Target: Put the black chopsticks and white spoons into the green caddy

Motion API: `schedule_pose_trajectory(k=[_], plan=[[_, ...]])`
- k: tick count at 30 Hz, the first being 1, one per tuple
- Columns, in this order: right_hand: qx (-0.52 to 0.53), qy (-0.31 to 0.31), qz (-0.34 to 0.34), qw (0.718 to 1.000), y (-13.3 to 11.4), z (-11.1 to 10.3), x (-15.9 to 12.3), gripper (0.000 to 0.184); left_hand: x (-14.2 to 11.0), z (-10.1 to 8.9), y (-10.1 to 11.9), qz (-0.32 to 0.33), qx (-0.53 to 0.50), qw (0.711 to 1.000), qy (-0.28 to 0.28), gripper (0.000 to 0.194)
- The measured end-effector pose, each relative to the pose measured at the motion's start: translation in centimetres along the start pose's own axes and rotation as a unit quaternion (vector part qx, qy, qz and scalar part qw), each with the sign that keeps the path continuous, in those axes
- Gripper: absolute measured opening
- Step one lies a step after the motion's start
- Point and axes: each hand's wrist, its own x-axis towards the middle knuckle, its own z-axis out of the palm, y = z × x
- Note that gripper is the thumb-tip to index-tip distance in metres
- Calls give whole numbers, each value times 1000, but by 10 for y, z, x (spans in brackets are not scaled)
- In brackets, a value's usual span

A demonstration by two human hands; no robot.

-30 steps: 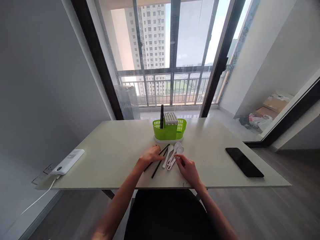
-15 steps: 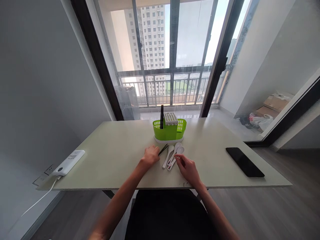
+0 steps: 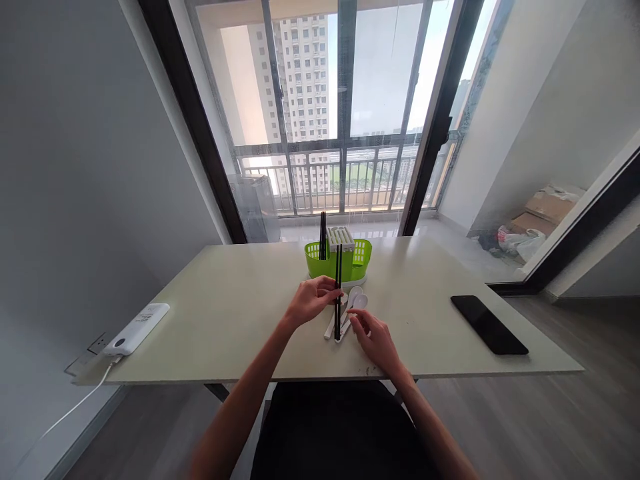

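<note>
My left hand (image 3: 311,299) is closed round a pair of black chopsticks (image 3: 339,283) and holds them upright above the table, in front of the green cutlery basket (image 3: 360,257). More black chopsticks (image 3: 323,235) and a white slotted insert (image 3: 341,236) stand in that basket. White spoons (image 3: 356,299) lie on the table behind the held chopsticks. My right hand (image 3: 375,339) rests on the table by the spoon handles, fingers curled; I cannot make out anything in it.
A black phone (image 3: 489,323) lies at the right of the pale table (image 3: 235,300). A white power bank (image 3: 135,329) with a cable sits at the left edge. Behind the table are glass balcony doors.
My left hand has gathered the black chopsticks off the table and raised them upright. My right hand has stayed by the spoons.
</note>
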Motion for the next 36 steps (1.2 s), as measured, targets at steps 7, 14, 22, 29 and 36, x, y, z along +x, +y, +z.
schedule_pose_trajectory(k=[7,14,22,29,36], plan=[[78,-51,9,996,1,0,0,40,2,26,-3,-31,-304,950,63,49],[38,-15,13,999,7,3,-1,38,3,42,-8,-32,-337,937,85,47],[27,-10,-7,1000,5,2,-1,36,1,38,-4,-34,-377,923,75,51],[31,-2,-29,999,9,3,-1,37,2,38,-8,-46,-395,912,98,45],[28,7,-17,999,4,-1,0,42,2,36,-8,-55,-414,904,86,50]])
